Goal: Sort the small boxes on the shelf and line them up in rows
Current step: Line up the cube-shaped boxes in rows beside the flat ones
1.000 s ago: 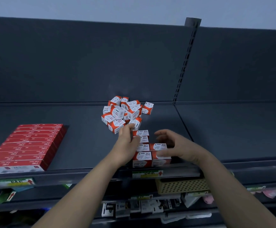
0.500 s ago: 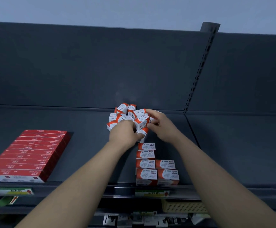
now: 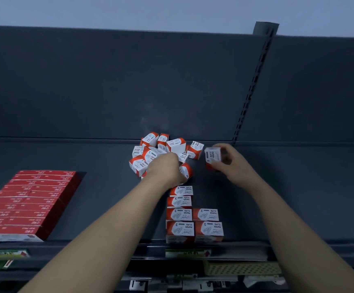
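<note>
Box pinched in my right hand; left hand down on the loose pile, its grip I cannot tell

Dark grey back panel, slotted upright, pale wall above.

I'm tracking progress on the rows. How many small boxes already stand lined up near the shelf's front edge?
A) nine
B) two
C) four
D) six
D: the lined-up boxes form a column of four beside a column of two, while the right hand holds another box not yet placed.
</note>
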Demonstrator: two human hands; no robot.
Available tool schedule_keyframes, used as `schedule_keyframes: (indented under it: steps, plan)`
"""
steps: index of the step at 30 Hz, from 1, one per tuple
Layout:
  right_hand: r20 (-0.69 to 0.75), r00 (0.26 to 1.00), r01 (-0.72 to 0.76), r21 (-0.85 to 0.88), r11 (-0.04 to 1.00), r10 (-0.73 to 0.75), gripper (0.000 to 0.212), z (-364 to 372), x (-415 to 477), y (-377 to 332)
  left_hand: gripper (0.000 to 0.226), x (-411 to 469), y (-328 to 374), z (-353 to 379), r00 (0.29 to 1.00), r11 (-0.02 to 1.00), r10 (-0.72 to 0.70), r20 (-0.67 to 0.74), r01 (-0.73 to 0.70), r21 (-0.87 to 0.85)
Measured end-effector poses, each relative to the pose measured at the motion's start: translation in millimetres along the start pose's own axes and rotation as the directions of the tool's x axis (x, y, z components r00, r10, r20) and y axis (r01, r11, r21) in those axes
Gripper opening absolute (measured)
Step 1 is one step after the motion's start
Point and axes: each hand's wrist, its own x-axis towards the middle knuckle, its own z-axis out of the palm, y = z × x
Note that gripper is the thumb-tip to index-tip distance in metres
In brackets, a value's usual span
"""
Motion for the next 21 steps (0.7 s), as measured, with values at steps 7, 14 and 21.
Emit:
schedule_keyframes:
  steps: [7,14,21]
  plan:
    - [0.010,0.985,-0.173,0.202,0.964,0.174,0.025,-21.8,-30.9,19.0,0.008,0.0,13.1,-0.7,0.995,0.909,0.104,-0.003,-0.096,-0.406]
    - [0.033,0.978,-0.207,0.149,0.967,0.204,0.019,-31.4,-51.0,32.2,0.021,-10.1,20.2,11.6,0.954,0.846,0.298,0.032,-0.249,-0.472]
    - [0.096,0.983,-0.177,0.274,0.945,0.156,0.031,-29.9,-72.2,27.6,0.024,-16.1,9.4,18.5,0.932,0.860,0.345,0.110,-0.266,-0.436]
